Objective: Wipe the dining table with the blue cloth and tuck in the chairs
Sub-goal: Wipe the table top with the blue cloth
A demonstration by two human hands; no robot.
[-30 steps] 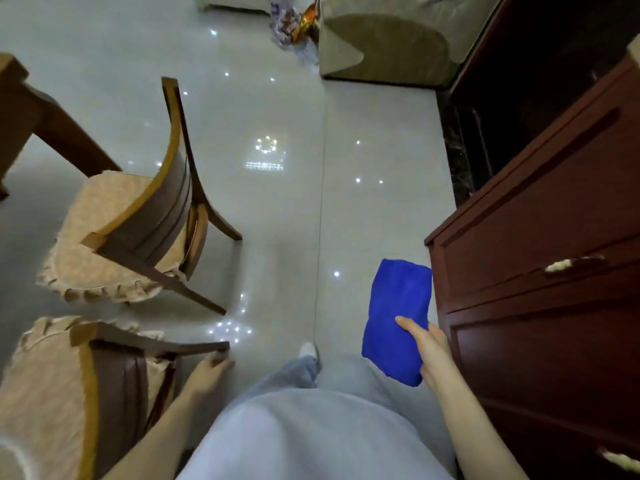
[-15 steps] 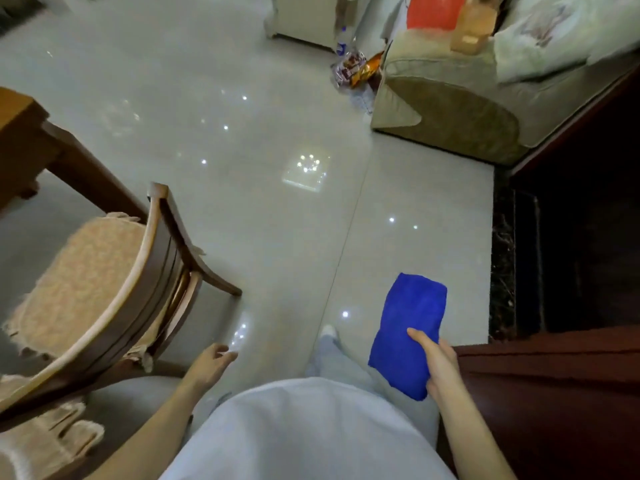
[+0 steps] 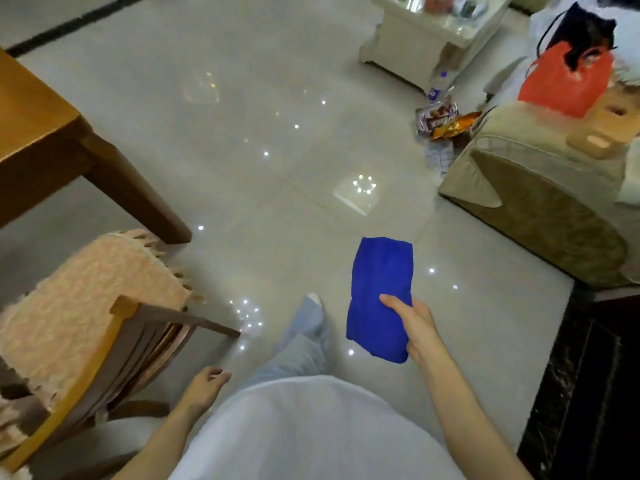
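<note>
Blue cloth (image 3: 380,282), folded into a long pad, hangs in front of me over the pale glossy floor (image 3: 277,98), held in the air and well apart from the dining table (image 3: 34,126). On my feed the right hand (image 3: 417,329) grips the cloth's lower half, with the thumb laid across its front face and the other fingers wrapped behind, out of sight. The right forearm runs up from the bottom right corner, with the wrist nearly straight. The left hand (image 3: 206,388) sits low beside the body with its fingers loosely curled and nothing in them. It is near the wooden back of the chair (image 3: 138,327) but I see a gap between them. The left forearm comes in from the bottom edge, bent inward at the wrist. The chair carries a peach fringed cushion (image 3: 79,289) and stands just beside the table's corner leg (image 3: 138,195), its seat only partly under the top. One pale trouser leg (image 3: 304,344) is stepped forward between the two hands. To the far right I see a sofa (image 3: 540,209) with a red bag (image 3: 568,81) on it, and snack packets (image 3: 443,121) on the floor.
</note>
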